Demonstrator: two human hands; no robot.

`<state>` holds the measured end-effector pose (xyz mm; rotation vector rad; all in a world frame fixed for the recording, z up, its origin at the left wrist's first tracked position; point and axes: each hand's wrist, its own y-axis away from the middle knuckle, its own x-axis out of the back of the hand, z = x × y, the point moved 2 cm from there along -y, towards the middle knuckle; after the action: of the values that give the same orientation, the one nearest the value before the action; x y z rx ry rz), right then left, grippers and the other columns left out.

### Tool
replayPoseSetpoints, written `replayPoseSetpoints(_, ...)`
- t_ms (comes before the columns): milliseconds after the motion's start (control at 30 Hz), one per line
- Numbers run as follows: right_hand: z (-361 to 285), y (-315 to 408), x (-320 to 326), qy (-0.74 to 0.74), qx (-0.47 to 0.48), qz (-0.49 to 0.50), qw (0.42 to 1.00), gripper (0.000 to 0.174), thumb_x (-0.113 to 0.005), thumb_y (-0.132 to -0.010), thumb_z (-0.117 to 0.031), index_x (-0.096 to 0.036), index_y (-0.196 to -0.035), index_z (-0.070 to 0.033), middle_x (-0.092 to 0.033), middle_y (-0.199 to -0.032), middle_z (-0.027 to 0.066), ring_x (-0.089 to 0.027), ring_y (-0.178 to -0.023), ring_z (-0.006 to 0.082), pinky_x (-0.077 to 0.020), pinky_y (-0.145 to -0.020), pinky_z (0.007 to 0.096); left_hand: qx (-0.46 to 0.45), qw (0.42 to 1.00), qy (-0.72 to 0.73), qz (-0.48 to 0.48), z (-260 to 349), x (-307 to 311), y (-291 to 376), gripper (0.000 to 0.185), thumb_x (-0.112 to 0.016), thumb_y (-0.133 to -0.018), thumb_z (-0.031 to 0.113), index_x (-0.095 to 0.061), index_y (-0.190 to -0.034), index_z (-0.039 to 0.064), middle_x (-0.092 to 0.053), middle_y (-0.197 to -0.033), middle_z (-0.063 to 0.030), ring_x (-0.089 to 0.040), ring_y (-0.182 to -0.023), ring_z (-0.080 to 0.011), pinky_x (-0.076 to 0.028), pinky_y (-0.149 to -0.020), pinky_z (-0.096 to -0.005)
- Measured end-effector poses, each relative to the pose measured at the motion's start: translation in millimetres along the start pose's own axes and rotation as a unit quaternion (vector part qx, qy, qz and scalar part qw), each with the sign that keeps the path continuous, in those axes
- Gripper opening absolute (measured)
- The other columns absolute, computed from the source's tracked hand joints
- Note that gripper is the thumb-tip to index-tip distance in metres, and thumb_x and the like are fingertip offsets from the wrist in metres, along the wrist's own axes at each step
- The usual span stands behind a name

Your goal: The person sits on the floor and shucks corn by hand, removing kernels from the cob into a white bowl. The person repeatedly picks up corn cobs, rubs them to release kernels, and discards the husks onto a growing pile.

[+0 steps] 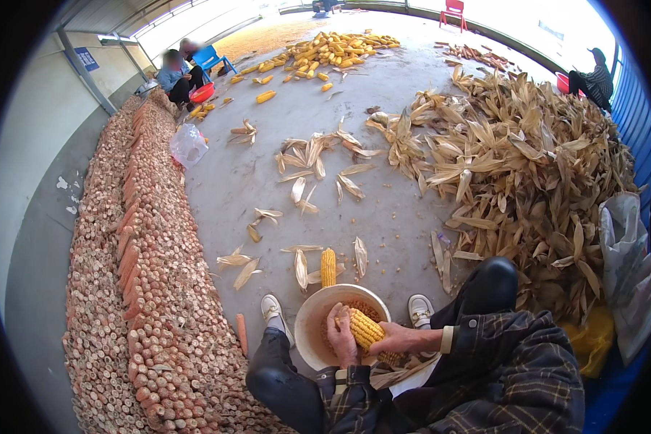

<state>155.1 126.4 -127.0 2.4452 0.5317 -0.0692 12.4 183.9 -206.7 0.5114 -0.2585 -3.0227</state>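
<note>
My left hand (343,337) curls around the far end of a yellow ear of corn (364,327). Near its other end, my right hand (407,338) grips the same ear. More yellow kernels show below my right hand; whether they belong to a second ear I cannot tell. Both hands are over a whitish basin (308,337) between my legs, with loose corn kernels (366,307) inside it. Just beyond the rim lies another husked ear (329,267) on the concrete floor. My palms and some fingers are hidden.
Stacked bare corncobs (168,304) line the left wall. A large heap of dry husks (526,157) rises at right, beside a white sack (629,260). Husked ears (331,51) are piled ahead. Two people sit far left near a red basin (202,93); another person (594,81) sits far right.
</note>
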Motion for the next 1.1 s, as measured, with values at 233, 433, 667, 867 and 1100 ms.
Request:
replayPoseSetpoints(233,-6.8,3.8,-0.5,0.070,-0.007,0.025,0.997,0.056,-0.076,-0.077,-0.021,-0.052,-0.119,0.006,-0.063,-0.101,0.0111,-0.061,-0.089,0.0173,-0.0524,-0.077,0.0303,0.077,0.996,0.038,0.007,12.3,-4.2,6.2,0.025,-0.050,-0.104,0.017,-0.057,-0.120,0.000,-0.065,-0.102,-0.0080,-0.063,-0.094,-0.0172,-0.053,-0.087,-0.0306)
replayPoseSetpoints(433,44.4,-28.1,14.1,0.087,0.053,0.044,0.994,0.061,-0.078,-0.073,-0.028,-0.055,-0.112,0.012,-0.066,-0.097,0.0176,-0.063,-0.087,0.0217,-0.0528,-0.074,0.0340,0.137,0.978,0.149,-0.043,17.5,-11.0,4.6,0.047,-0.053,-0.086,0.004,-0.049,-0.133,-0.001,-0.059,-0.116,-0.0108,-0.057,-0.111,-0.0212,-0.044,-0.103,-0.0337)
replayPoseSetpoints(667,29.8,-17.5,8.5,0.110,0.046,0.072,0.990,0.053,-0.077,-0.074,-0.018,-0.054,-0.115,0.008,-0.066,-0.100,0.0118,-0.063,-0.091,0.0189,-0.0531,-0.079,0.0313,0.055,0.997,-0.029,-0.041,4.5,0.6,-1.0,0.048,-0.054,-0.086,0.004,-0.048,-0.134,-0.003,-0.058,-0.122,-0.0139,-0.059,-0.112,-0.0206,-0.046,-0.100,-0.0311)
replayPoseSetpoints(867,31.3,-16.0,8.1,0.153,0.019,0.103,0.983,0.062,-0.078,-0.074,-0.022,-0.048,-0.119,0.009,-0.063,-0.106,0.0162,-0.062,-0.098,0.0211,-0.0524,-0.084,0.0334,0.021,0.998,-0.052,-0.021,-3.2,-0.2,-0.9,0.033,-0.055,-0.093,0.005,-0.053,-0.126,-0.003,-0.062,-0.116,-0.0120,-0.062,-0.106,-0.0186,-0.048,-0.096,-0.0290)
replayPoseSetpoints(1100,20.3,-9.8,5.0,0.196,0.015,0.112,0.974,0.074,-0.080,-0.070,-0.036,-0.046,-0.113,0.012,-0.062,-0.104,0.0289,-0.064,-0.099,0.0347,-0.0523,-0.083,0.0398,0.033,0.998,-0.046,-0.007,-0.9,2.1,1.5,0.022,-0.056,-0.096,0.007,-0.058,-0.116,-0.001,-0.064,-0.111,-0.0095,-0.062,-0.102,-0.0165,-0.049,-0.093,-0.0286)
